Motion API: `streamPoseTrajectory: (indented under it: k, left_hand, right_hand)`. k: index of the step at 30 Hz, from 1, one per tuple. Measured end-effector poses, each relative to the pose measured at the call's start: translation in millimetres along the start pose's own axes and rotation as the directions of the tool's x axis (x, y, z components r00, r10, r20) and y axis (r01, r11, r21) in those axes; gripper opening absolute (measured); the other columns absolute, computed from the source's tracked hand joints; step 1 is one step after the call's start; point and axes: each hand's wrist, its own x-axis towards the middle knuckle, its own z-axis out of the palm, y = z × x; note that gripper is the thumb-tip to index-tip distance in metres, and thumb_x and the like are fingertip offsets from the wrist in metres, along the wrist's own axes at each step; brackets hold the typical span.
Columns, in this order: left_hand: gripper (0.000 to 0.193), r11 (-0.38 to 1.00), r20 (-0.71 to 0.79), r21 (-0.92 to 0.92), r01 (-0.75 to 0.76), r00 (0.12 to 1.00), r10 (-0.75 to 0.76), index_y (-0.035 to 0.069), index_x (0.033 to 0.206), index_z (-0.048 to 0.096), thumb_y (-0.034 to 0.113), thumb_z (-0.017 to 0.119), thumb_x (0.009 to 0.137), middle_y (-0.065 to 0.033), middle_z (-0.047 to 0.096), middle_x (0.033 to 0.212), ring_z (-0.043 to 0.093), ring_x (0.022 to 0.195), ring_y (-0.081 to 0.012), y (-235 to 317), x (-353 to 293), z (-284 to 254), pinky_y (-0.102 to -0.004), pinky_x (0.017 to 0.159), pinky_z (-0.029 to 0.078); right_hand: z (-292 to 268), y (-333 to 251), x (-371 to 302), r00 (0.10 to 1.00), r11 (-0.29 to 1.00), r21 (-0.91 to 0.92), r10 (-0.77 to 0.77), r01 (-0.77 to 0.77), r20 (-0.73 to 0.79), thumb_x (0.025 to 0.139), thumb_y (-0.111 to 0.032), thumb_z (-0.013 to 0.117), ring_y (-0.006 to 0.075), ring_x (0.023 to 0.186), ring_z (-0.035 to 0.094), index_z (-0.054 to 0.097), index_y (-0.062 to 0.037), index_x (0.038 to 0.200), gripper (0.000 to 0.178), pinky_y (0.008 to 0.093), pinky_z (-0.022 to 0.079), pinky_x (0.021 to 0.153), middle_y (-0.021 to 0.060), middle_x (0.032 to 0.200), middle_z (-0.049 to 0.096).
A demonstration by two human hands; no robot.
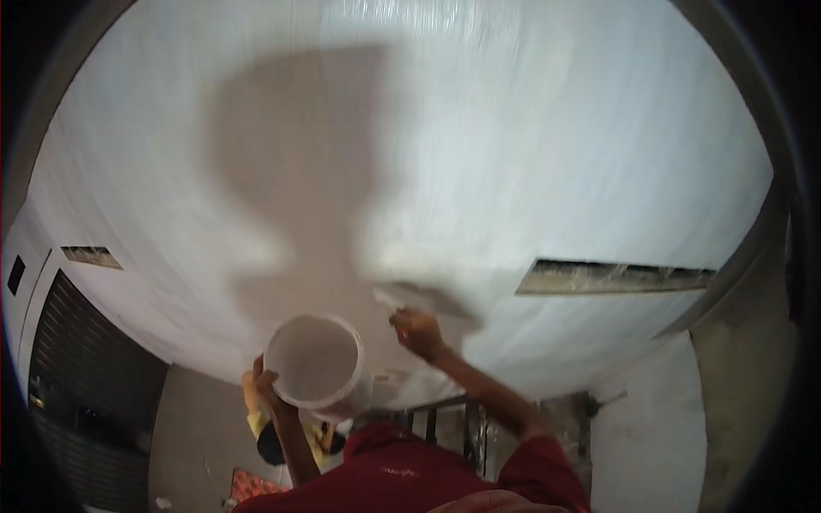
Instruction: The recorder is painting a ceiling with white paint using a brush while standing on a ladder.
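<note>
My left hand [266, 382] grips the rim of a white bucket [359, 376] at its left side, thumb over the edge. The bucket is tilted so that its pale inside shows; how much it holds I cannot tell. To the right of it, my right hand [416, 332] is closed around a brush [392, 296] with a pale, flat head, held up close to the white wall [479, 171]. The brush's handle is mostly hidden in my fingers. Shadows of my head and right hand fall on the wall, which has shiny streaks near the top.
A narrow slot opening [616, 278] cuts the wall at right, a smaller one [92, 256] at left. A dark slatted door [85, 385] stands at lower left. Below are a person in yellow [318, 443], a red patterned mat [254, 487] and dark bars [470, 432].
</note>
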Motion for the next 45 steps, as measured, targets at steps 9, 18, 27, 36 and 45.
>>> streamPoseTrajectory:
  k: [9, 18, 27, 36, 45]
  left_hand:
    - [0.055, 0.983, 0.082, 0.169, -0.072, 0.995, 0.059, -0.008, 0.101, 0.061, 0.025, 0.052, 0.059, -0.0118, 0.063, 0.087, 0.059, 0.079, -0.0211, 31, 4, 16, -0.0304, 0.073, 0.049]
    - [0.057, 0.998, 0.189, 0.05, 0.05, 0.98, -0.058, -0.007, 0.103, 0.061, 0.021, 0.054, 0.054, -0.0125, 0.063, 0.09, 0.059, 0.082, -0.0217, -3, 17, 22, -0.0315, 0.075, 0.048]
    - [0.062, 0.986, 0.358, 0.093, 0.139, 0.919, -0.164, -0.008, 0.108, 0.062, 0.014, 0.054, 0.051, -0.0133, 0.065, 0.097, 0.062, 0.092, -0.0221, -9, 0, 41, -0.0314, 0.085, 0.048]
    - [0.063, 0.999, 0.421, -0.017, -0.046, 0.906, 0.048, -0.01, 0.112, 0.06, 0.012, 0.057, 0.053, -0.0177, 0.064, 0.117, 0.06, 0.106, -0.0229, -10, -16, 87, -0.0333, 0.097, 0.044]
    - [0.058, 0.998, 0.454, -0.056, 0.004, 0.891, 0.022, -0.011, 0.11, 0.059, 0.005, 0.054, 0.054, -0.0252, 0.059, 0.125, 0.056, 0.119, -0.0294, -4, -32, 92, -0.039, 0.106, 0.038]
  right_hand:
    - [-101, -71, 38, 0.776, 0.681, 0.621, 0.605, -0.388, -0.177, 0.075, 0.005, 0.069, 0.0124, 0.074, 0.064, 0.067, -0.0039, 0.082, 0.011, 0.0266, 0.05, 0.067, 0.0048, 0.078, 0.067]
    - [-173, -116, 12, 0.402, 0.007, 0.994, 0.915, -0.108, 0.037, 0.078, 0.004, 0.07, 0.022, 0.077, 0.067, 0.064, 0.0029, 0.088, 0.012, 0.0346, 0.059, 0.074, 0.013, 0.081, 0.065]
    - [-176, -159, 7, 0.779, 0.496, 0.659, 0.584, -0.565, 0.229, 0.079, 0.007, 0.07, 0.0124, 0.075, 0.065, 0.066, 0.0008, 0.084, 0.009, 0.0256, 0.052, 0.071, 0.0054, 0.08, 0.068]
    - [-126, -146, 14, 0.727, 0.593, 0.432, 0.624, -0.679, 0.286, 0.075, -0.003, 0.069, 0.0161, 0.065, 0.061, 0.065, -0.0023, 0.083, 0.009, 0.0338, 0.048, 0.064, 0.0146, 0.074, 0.065]
    - [-123, -150, 2, 0.674, 0.608, 0.291, 0.672, -0.738, 0.306, 0.073, -0.002, 0.067, 0.0296, 0.069, 0.065, 0.067, 0.0002, 0.088, 0.015, 0.0364, 0.049, 0.065, 0.019, 0.078, 0.067]
